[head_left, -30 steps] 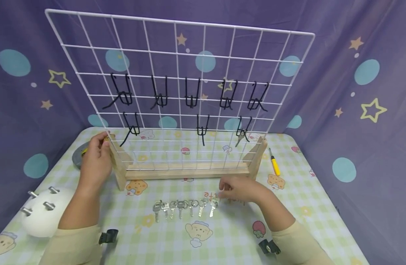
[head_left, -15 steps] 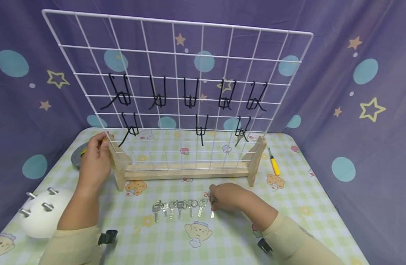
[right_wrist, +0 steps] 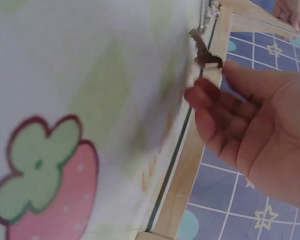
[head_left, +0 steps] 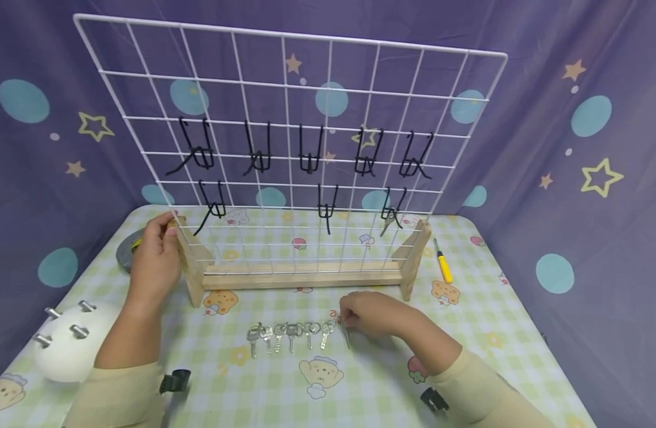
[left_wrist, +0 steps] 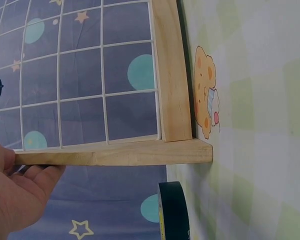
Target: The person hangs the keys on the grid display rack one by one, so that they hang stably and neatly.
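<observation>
A white wire grid [head_left: 285,137] with black hooks [head_left: 310,151] stands in a wooden base [head_left: 301,276]. My left hand [head_left: 164,229] grips the base's left upright [head_left: 191,267]; in the left wrist view the left hand [left_wrist: 20,180] curls round that upright's end [left_wrist: 115,155]. A row of several silver keys [head_left: 287,334] lies in front of the base. At the row's right end my right hand [head_left: 345,321] pinches one key [head_left: 347,339] by its head, blade pointing down. In the right wrist view the right hand [right_wrist: 210,70] holds that key [right_wrist: 204,51] just off the cloth.
A key [head_left: 387,223] hangs on the lower right hook. A yellow-handled tool [head_left: 442,261] lies right of the base. A white dome with metal pegs [head_left: 66,348] sits at the front left, a dark tape roll [head_left: 126,251] behind my left hand. Purple curtains surround the table.
My right hand slid left onto the rightmost key and raised it by its head, so the blade now hangs down. The left hand has stayed on the upright.
</observation>
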A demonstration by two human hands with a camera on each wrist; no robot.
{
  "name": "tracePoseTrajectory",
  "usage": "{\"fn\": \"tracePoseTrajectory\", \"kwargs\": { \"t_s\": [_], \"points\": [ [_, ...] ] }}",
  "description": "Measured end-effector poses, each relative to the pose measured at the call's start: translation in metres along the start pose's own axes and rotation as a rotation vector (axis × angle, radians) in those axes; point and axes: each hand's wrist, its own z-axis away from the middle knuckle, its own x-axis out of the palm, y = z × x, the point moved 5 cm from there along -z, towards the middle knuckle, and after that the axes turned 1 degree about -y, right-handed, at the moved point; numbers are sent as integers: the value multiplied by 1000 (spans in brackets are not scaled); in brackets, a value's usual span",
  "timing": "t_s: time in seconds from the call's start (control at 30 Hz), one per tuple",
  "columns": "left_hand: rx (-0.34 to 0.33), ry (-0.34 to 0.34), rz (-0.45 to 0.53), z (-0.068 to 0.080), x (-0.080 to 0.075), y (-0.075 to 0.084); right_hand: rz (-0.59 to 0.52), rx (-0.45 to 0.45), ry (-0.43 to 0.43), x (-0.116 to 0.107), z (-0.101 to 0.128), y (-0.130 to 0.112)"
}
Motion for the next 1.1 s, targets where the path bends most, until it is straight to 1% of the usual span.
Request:
{"fn": "tracePoseTrajectory", "kwargs": {
  "t_s": [0.17, 0.27, 0.47, 0.57, 0.67, 0.77, 0.83, 0.93, 1.1],
  "points": [
    [-1, -4, 1, 1, 0, 1, -133, -73, 10, -7, 0, -3],
    [3, -6, 3, 1, 0, 1, -218, -121, 36, -13, 0, -6],
    [5, -15, 7, 2, 0, 2, -425, -192, 78, -21, -1, -10],
    [6, -14, 9, 2, 0, 3, -481, -218, 107, -26, -1, -13],
    [4, -17, 8, 1, -1, 3, -514, -224, 135, -31, -1, -17],
    [1, -25, 9, 1, 0, 2, -546, -201, 155, -35, 0, -21],
    [2, -27, 14, 2, 0, 2, -569, -187, 183, -38, 0, -23],
    [1, -21, 16, 1, -1, 2, -618, -180, 248, -46, 2, -28],
    [6, -14, 14, 1, -1, 2, -679, -173, 384, -65, 9, -37]
  ]
}}
